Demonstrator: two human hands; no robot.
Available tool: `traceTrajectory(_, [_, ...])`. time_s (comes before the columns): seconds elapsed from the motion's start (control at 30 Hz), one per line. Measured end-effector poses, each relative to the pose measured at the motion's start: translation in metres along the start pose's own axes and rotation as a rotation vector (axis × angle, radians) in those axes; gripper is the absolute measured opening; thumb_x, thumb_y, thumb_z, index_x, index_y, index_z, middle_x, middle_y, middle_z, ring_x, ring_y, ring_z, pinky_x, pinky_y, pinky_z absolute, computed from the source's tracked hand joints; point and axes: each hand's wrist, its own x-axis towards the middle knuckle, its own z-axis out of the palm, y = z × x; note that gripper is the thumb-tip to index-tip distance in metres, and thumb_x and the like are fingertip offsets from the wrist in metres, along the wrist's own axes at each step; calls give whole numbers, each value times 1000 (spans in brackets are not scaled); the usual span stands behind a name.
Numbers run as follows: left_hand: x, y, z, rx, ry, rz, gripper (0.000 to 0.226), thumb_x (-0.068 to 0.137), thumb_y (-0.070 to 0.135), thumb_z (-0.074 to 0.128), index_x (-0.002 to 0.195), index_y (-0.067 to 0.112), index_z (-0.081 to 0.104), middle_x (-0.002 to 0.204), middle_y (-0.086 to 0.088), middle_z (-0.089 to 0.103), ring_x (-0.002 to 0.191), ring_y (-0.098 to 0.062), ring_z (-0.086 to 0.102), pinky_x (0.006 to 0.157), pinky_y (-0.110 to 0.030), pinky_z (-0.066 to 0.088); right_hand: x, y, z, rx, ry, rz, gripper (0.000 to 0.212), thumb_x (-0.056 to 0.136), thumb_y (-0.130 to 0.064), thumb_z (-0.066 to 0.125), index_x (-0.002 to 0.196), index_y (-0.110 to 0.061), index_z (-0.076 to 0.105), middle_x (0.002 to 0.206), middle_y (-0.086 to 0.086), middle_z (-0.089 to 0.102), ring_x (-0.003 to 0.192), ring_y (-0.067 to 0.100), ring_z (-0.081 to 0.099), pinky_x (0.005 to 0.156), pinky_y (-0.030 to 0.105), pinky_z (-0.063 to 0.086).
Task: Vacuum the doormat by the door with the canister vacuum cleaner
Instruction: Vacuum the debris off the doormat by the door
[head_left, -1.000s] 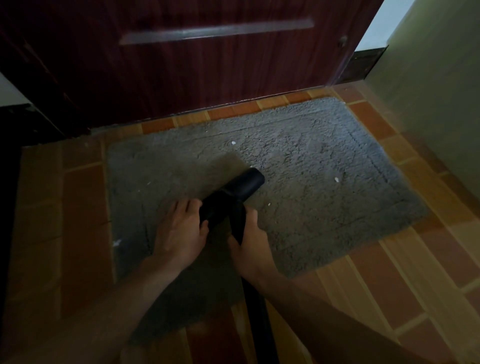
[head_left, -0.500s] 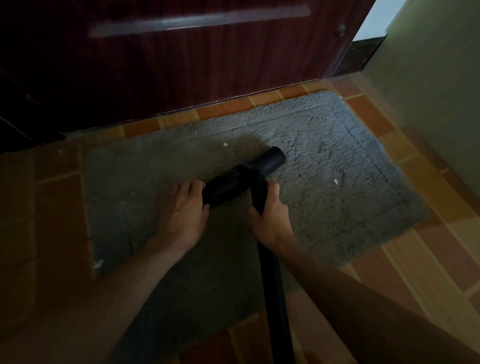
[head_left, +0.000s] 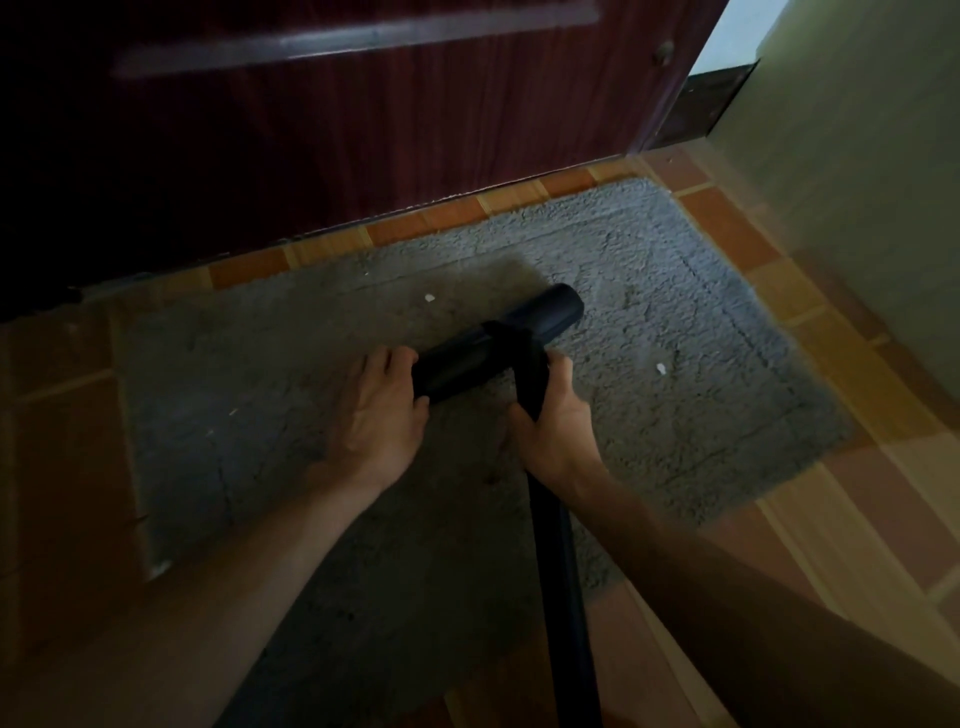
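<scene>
The grey doormat (head_left: 649, 332) lies flat on the tiled floor (head_left: 883, 519), its far edge just short of the dark red door (head_left: 415, 130). Across its middle sits the black vacuum nozzle (head_left: 498, 343), angled, one end toward the right wall (head_left: 857, 156). The right hand (head_left: 556, 421) has its grip closed around the wand (head_left: 561, 582) just where it meets the nozzle. The left hand (head_left: 384, 410) cups the nozzle's near end, fingers curled over it. White crumbs (head_left: 429, 298) dot the mat beyond and to the right.
</scene>
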Motion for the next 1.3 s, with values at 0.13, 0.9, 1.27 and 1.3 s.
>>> traceTrajectory(0.13, [5,-6,-4,-20,24,-21,42,85,24,66,123,18,47,121,-6,50,110,-25,50,87,-42,50,14,-12,7,-10,-6,-37,48,93,-12,56,133,-21,31,101,14,61,83,30,67,51,25,51])
traceTrajectory(0.9, [13,-30,-34,54,48,-67,48,91,33,58,133,17,42,129,-7,48,117,-26,47,95,-44,44,55,-52,36,-31,-42,22,31,94,-27,58,112,-23,32,95,14,58,73,36,69,62,53,60])
traceTrajectory(1.27, [-21,12,-18,47,-115,80,52,92,28,57,140,20,40,141,0,38,124,-22,42,100,-40,44,-14,-7,7,7,-35,56,28,97,-21,56,107,-13,31,101,12,55,83,24,63,47,20,44])
traceTrajectory(1.3, [-27,16,-16,50,-121,83,52,92,27,57,141,20,40,141,1,38,125,-22,41,101,-39,44,-21,-2,3,16,-35,59,28,97,-21,56,108,-13,31,99,11,55,76,18,61,43,16,42])
